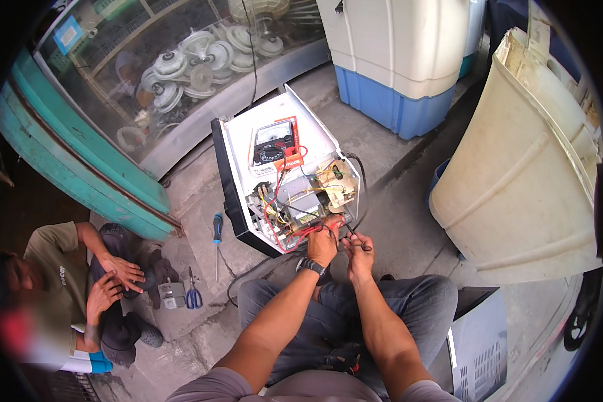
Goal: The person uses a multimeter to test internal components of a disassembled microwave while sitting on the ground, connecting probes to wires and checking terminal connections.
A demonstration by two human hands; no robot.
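An opened microwave oven [285, 107] stands on the ground before me, its inner parts and wiring exposed. On its white top lies an analog multimeter [275, 142] with a red edge, leads running from it. My left hand [323, 242], with a watch at the wrist, is closed at the oven's near side; a red lead runs to its fingers, which pinch what looks like a red test probe. Beside it, my right hand [360, 258] is closed on a black test probe [350, 229] pointed toward the parts. Both probe tips are hard to make out.
A screwdriver [218, 229], blue-handled scissors [193, 295] and a small clear box [171, 295] lie left. Another person [53, 281] sits there, hands together. A metal cover [479, 348] lies right. Behind stand a cream-and-blue tub unit [395, 94], a glass cabinet [208, 107] and a large cream shell [516, 174].
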